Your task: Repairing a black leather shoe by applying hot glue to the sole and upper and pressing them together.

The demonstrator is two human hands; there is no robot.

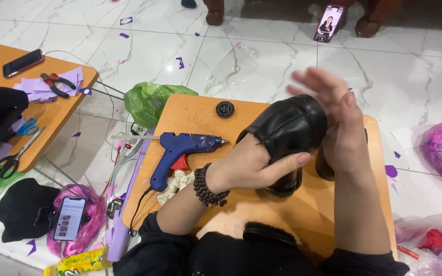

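Two hands on one black shoe (288, 125), seen from my head camera. I have my left hand (254, 166) wrapped under and around the shoe, thumb along its side, gripping it so it stays lifted just above the small wooden table (200, 115) with its upper turned toward me. I hold my right hand (333, 110) flat and spread against the shoe's right side, fingers loose and blurred, gripping nothing, palm on the leather as if rubbing it. Beneath the raised shoe its dark partner (323, 163) sits on the table, partly hidden. Left of the shoe lies the blue glue gun (180, 151), nozzle pointing at it, and beyond the shoe a round black tin (225, 109), both within reach.
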